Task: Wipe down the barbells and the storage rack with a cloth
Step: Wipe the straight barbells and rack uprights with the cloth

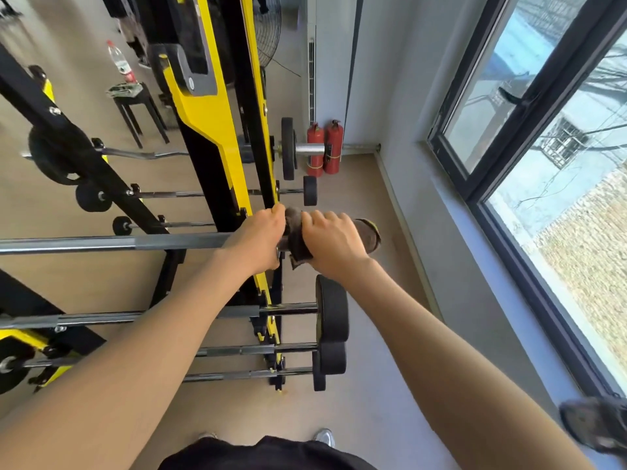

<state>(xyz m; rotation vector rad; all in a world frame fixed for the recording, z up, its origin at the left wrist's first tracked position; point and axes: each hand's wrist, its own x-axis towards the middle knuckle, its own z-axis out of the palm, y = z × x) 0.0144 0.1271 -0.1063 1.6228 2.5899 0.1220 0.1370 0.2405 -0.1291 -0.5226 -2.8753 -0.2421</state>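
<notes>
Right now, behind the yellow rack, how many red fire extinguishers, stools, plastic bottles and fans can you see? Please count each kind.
red fire extinguishers: 2
stool: 1
plastic bottle: 1
fan: 1
Total: 5

Cloth (pixel 294 244) + R hand (pixel 334 244) hide barbell (pixel 135 242) end.

A dark brown cloth (pixel 293 236) wraps the end of a long horizontal steel barbell (pixel 101 244), just right of the yellow-and-black steel storage rack (pixel 203 117). Shorter black-ended barbells (pixel 330 310) lie racked below.
</notes>
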